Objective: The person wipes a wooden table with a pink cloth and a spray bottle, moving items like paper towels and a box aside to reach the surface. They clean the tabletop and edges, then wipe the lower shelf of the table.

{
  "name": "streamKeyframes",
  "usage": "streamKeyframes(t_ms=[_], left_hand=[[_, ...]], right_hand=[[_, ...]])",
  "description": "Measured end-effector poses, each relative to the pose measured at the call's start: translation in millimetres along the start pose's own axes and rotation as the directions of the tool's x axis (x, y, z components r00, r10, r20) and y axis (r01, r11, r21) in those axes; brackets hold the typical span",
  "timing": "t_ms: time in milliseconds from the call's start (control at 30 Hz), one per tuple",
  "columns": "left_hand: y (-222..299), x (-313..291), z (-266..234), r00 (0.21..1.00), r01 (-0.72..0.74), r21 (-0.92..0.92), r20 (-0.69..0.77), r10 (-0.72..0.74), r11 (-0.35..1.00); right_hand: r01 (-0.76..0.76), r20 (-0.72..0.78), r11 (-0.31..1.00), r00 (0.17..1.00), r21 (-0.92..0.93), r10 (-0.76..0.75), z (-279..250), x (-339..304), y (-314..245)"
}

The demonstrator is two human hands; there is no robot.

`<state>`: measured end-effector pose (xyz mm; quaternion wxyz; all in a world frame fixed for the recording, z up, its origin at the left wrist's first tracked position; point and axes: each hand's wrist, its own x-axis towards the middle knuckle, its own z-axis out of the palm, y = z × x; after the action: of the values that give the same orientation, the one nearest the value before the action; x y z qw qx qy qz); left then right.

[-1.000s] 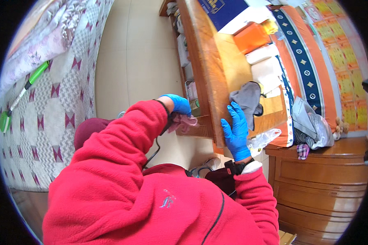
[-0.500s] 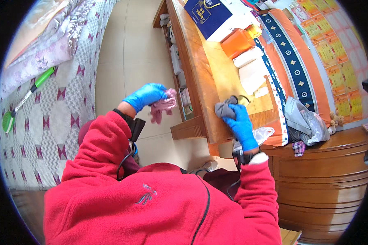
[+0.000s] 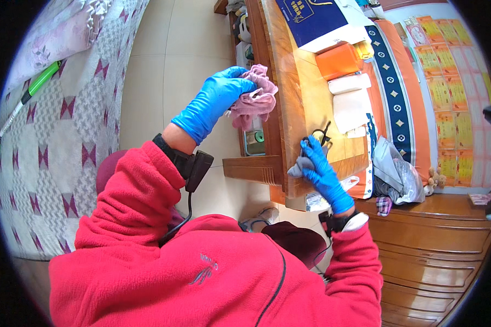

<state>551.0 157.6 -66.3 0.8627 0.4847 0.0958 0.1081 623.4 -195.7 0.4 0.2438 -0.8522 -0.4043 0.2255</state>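
Note:
Both my hands wear blue gloves and red sleeves. My left hand (image 3: 213, 106) is raised beside the wooden table's edge and grips a crumpled pink cloth (image 3: 253, 101). My right hand (image 3: 322, 171) presses down on a small grey cloth (image 3: 300, 166) lying on the wooden table top (image 3: 303, 98) near its near corner. A black looped cord or scissors handle (image 3: 322, 133) lies just beyond that hand.
An orange box (image 3: 338, 60), white folded packets (image 3: 350, 103) and a dark blue flat box (image 3: 311, 19) lie farther along the table. A patterned bedspread (image 3: 54, 125) with a green stick (image 3: 35, 87) is at left. A wooden dresser (image 3: 436, 245) and grey bag (image 3: 395, 171) stand at right.
My left hand has risen from under the table edge up beside it, carrying the pink cloth. My right hand has come down onto the grey cloth on the table.

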Motion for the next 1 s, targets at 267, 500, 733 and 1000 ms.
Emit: streamKeyframes(t_ms=[267, 500, 733, 1000], left_hand=[[17, 0, -10, 0.997, -0.045, -0.101, -0.073, 0.038, 0.994], [27, 9, -17, 0.983, -0.146, -0.252, -0.148, 0.111, 0.957], [24, 4, -10, 0.982, -0.165, -0.207, -0.13, 0.14, 0.964], [27, -1, -5, 0.978, -0.16, -0.182, -0.165, 0.13, 0.97]], right_hand=[[-0.122, -0.135, 0.961, 0.987, -0.249, 0.09, -5, 73, 11], [-0.144, -0.023, 0.986, 0.989, -0.088, 0.143, 13, -16, -6], [-0.039, -0.169, 0.999, 0.985, 0.026, 0.043, 35, -31, 2], [0.178, -0.096, 0.967, 0.976, -0.18, -0.197, 1, 90, 15]])
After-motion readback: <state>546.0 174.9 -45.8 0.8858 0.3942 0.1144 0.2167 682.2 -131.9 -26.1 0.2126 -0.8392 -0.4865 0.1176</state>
